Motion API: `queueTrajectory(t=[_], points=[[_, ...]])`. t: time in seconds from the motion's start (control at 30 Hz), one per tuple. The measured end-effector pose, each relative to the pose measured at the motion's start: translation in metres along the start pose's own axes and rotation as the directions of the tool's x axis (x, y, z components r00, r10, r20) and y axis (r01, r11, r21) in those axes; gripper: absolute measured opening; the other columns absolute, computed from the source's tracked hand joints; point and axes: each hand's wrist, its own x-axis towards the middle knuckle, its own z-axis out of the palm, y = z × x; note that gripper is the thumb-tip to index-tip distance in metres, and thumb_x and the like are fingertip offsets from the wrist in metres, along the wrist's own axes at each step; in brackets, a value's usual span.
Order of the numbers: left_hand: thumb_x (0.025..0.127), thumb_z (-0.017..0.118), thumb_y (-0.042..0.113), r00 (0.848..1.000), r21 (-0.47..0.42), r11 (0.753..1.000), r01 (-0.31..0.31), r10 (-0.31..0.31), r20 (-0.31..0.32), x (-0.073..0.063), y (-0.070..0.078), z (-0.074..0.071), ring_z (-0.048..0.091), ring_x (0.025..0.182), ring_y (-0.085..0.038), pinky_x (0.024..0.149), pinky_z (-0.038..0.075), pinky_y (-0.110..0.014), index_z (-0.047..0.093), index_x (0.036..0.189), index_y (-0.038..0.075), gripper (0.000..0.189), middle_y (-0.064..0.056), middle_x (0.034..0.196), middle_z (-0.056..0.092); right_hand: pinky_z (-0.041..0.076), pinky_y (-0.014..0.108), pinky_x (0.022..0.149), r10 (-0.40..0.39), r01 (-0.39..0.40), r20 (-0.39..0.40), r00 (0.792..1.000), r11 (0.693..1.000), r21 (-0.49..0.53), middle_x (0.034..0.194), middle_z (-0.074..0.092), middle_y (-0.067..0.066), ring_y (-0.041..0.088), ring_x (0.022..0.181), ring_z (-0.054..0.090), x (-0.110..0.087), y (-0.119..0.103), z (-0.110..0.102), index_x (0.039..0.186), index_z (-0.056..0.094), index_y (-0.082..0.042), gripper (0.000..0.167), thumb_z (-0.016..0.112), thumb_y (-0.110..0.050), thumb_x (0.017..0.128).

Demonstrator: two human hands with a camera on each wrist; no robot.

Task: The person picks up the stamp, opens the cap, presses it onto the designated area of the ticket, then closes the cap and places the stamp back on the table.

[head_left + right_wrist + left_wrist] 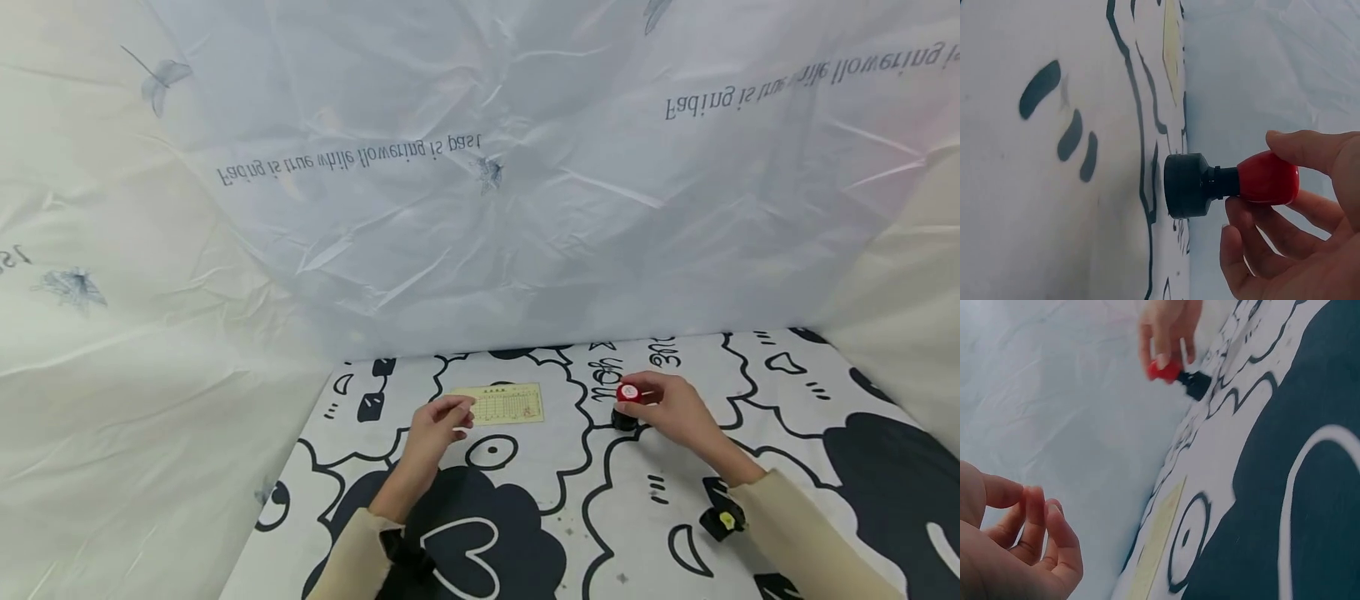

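Note:
A self-inking style stamp with a red knob and a round black base is in my right hand. Thumb and fingers pinch the red knob, and the base points down, close over the cloth. To the left lies a pale yellow printed slip with a ruled grid and a small red mark at its lower right. My left hand hovers by the slip's left end, overlapping it in the head view. In the left wrist view its fingers curl loosely with nothing between them.
A white cloth with black cartoon drawings covers the table. Behind it hangs a pale plastic sheet with printed words and flowers, and similar sheeting closes off the sides. A black strap with a yellow spot shows at the right wrist.

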Motion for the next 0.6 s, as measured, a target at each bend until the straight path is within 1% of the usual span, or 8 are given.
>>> queueTrajectory(t=[0.13,0.23,0.47,0.6], points=[[0.106,0.063,0.02,1.0,0.017,1.0,0.008,-0.008,-0.024,0.0,0.001,-0.009,0.065,0.091,-0.014,0.082,0.058,-0.029,0.07,0.126,0.001,0.029,-0.004,0.099,0.068,0.062,0.042,0.08,0.045,-0.044,0.033,0.998,0.999,-0.022,0.123,0.072,0.025,0.038,0.107,0.071,0.0,0.005,0.002,0.134,0.067,-0.001,0.048,0.08,-0.023,0.093],[0.106,0.063,0.02,1.0,0.03,1.0,0.006,-0.005,-0.026,0.0,0.002,-0.013,0.065,0.091,-0.015,0.085,0.059,-0.032,0.069,0.128,0.0,0.031,-0.005,0.1,0.068,0.062,0.045,0.082,0.062,-0.061,0.044,0.997,0.998,-0.026,0.123,0.071,0.025,0.038,0.107,0.071,-0.002,0.009,0.004,0.136,0.065,-0.001,0.05,0.079,-0.022,0.093],[0.106,0.064,0.021,0.999,0.04,0.999,0.016,-0.014,-0.046,0.002,0.003,-0.021,0.065,0.09,-0.015,0.085,0.059,-0.032,0.07,0.127,0.002,0.03,-0.006,0.1,0.069,0.062,0.047,0.083,0.015,-0.014,0.038,0.999,1.0,-0.011,0.122,0.072,0.025,0.037,0.104,0.073,0.003,0.013,0.004,0.139,0.064,-0.003,0.051,0.079,-0.021,0.094],[0.105,0.065,0.021,0.998,0.081,0.997,0.006,-0.001,-0.058,0.003,0.004,-0.026,0.065,0.09,-0.015,0.083,0.059,-0.031,0.071,0.126,0.002,0.029,-0.005,0.099,0.069,0.062,0.048,0.084,0.013,-0.012,0.045,0.999,1.0,-0.006,0.124,0.072,0.026,0.038,0.105,0.073,0.005,0.013,0.004,0.143,0.061,-0.003,0.055,0.078,-0.022,0.094]])
